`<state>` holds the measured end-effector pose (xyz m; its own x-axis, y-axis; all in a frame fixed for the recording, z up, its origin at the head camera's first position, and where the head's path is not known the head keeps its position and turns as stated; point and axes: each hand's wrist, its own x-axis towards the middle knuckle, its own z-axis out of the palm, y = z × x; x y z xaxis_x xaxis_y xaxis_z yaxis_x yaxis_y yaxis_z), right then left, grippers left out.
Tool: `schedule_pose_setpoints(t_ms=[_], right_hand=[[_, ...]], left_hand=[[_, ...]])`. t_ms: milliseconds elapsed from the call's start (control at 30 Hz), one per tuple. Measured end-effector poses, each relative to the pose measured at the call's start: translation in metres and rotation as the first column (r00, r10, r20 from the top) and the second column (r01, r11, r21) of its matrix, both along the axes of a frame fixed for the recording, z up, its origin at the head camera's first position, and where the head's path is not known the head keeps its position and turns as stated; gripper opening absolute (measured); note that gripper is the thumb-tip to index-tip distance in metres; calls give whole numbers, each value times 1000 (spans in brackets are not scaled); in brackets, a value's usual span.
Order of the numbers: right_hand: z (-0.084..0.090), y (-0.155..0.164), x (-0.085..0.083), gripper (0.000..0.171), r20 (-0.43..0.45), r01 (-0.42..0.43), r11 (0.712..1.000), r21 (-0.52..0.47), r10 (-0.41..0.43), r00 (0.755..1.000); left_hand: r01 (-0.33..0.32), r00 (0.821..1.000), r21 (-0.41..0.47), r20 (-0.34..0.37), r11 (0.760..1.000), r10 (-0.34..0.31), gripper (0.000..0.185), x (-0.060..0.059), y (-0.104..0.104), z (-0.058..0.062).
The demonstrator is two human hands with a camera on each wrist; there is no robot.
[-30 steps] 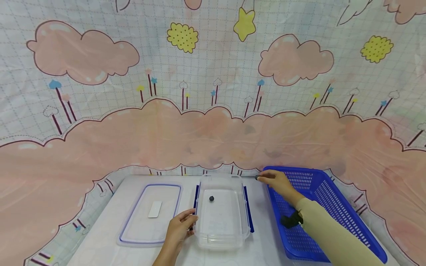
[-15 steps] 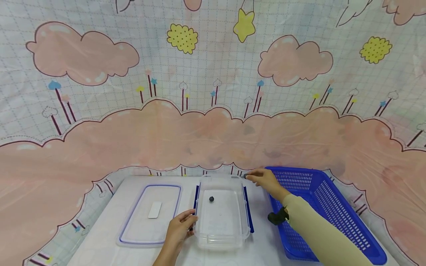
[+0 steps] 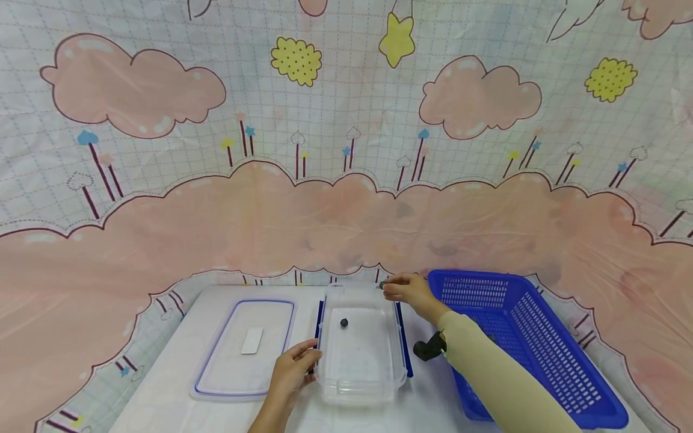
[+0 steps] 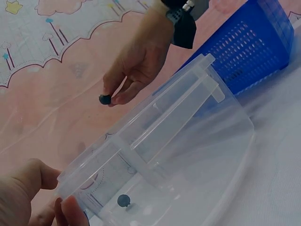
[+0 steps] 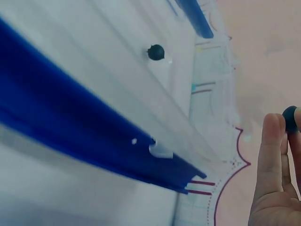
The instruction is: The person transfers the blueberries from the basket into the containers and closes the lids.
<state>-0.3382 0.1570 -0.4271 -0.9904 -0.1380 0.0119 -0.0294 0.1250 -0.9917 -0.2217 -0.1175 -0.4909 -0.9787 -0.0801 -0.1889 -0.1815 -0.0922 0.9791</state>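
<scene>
Beside clear box (image 3: 361, 352): lid (image 3: 243, 349) left, blue basket (image 3: 536, 343) right; right hand (image 3: 408, 291) pinching dark ball (image 3: 382, 285).

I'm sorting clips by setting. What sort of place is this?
Probably a staged tabletop set rather than a lived-in room: a cartoon cloud backdrop sheet drapes over wall and table, which holds just a clear plastic container, its lid and a blue basket.

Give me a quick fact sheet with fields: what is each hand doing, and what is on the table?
Right hand: pinches a small dark ball at the far right corner of the box
Left hand: holds the near left edge of the clear box
Inside box: one dark ball
Left of box: clear lid, lying flat
Right of box: blue basket
</scene>
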Motion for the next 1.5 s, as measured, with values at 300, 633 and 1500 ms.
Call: schedule_pose_setpoints(t_ms=[300,633,1500], right_hand=[[-7,-22,-6,23,35,45,999,5,-45,998],[-18,-59,-5,17,48,105,993,57,-108,993],[-61,-81,-6,14,225,183,959,218,-232,946]], left_hand=[[-18,1000,-2,9,1000,18,44,0,-1,1],[-19,1000,1,12,1000,19,44,-1,-2,-1],[-11,1000,11,7,1000,11,45,-2,1,-2]])
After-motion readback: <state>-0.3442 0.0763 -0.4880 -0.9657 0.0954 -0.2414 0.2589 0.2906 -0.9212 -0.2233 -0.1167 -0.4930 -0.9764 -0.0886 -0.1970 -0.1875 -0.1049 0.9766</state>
